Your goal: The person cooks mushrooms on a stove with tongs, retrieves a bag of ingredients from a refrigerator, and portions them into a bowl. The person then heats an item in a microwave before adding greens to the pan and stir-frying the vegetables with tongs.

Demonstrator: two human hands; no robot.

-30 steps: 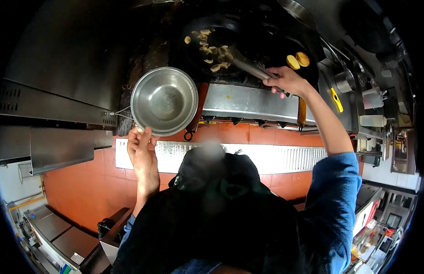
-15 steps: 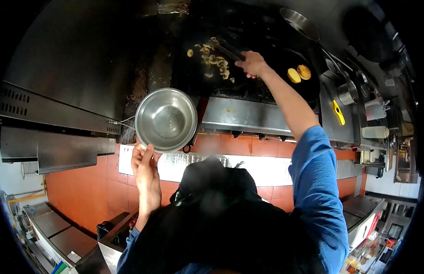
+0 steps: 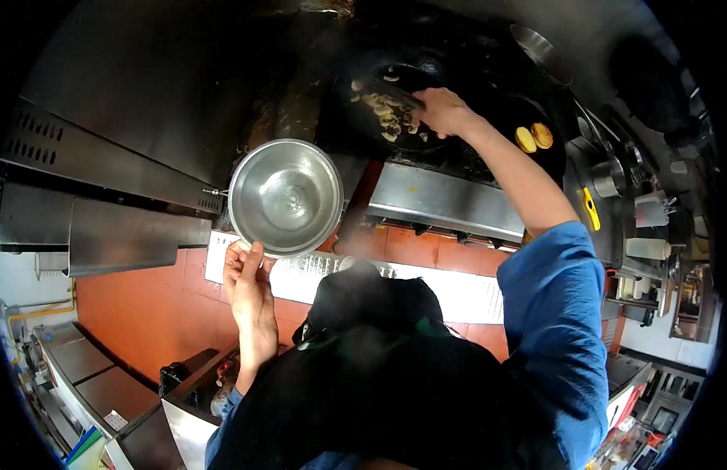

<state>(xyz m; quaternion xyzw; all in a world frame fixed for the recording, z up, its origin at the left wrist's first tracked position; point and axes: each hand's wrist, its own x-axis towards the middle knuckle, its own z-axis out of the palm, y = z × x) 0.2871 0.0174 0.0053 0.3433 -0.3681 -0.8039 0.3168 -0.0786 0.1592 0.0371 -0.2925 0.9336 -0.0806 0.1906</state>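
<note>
My left hand [image 3: 250,294] pinches the near rim of a round steel bowl [image 3: 289,200], tilted so that its shiny inside faces me. No food shows in the bowl. My right hand [image 3: 445,112] is closed round the end of a long dark metal tool [image 3: 398,95], which looks like tongs. Its far end reaches over browned mushroom slices [image 3: 389,121] lying on a black pan [image 3: 414,145]. Part of the slices is hidden under the tool and my hand. Faint steam or haze blurs this area.
Two golden bun halves [image 3: 525,139] lie on a dark round pan to the right. Beyond are a yellow-handled tool [image 3: 590,208], a steel pot [image 3: 608,178] and a white squeeze bottle [image 3: 647,248]. A steel ledge [image 3: 449,201] edges the stove. Vented metal equipment [image 3: 105,160] stands left.
The mushroom slices are bunched more closely, and the tool lies flatter across them. My right hand has moved slightly right in view. The bowl has risen a little. The whole view has shifted somewhat.
</note>
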